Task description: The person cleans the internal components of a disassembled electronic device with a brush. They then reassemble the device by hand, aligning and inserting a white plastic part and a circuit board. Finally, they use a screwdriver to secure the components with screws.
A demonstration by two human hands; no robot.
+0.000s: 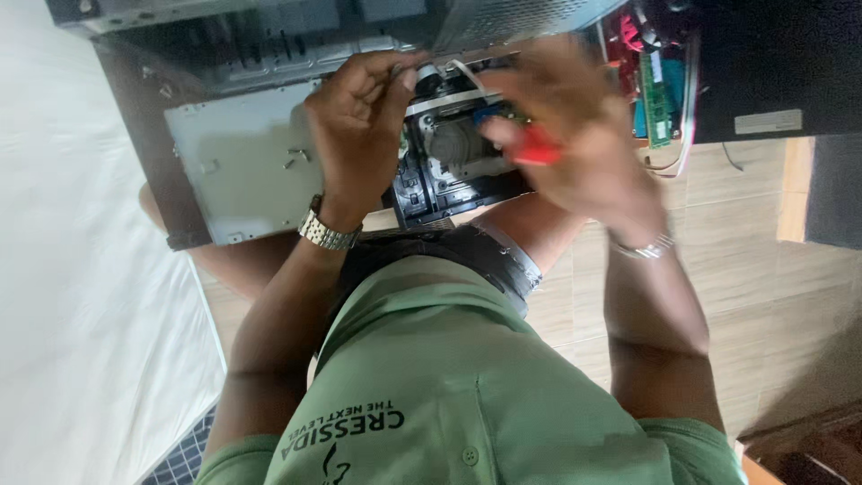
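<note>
Over the open computer case (242, 162) on my lap, my left hand (359, 117) pinches a small part steady; my blurred right hand (575, 126) grips a red-handled tool (536, 148).

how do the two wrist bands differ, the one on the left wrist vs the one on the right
The chunky gold-and-silver metal link watch band on the left wrist is wide and sharp in view; the thin silver bracelet on the right wrist is slim and slightly blurred. The left hand is sharp; the right hand is motion-blurred, gripping a red-handled tool. Both bands are metal.
</note>
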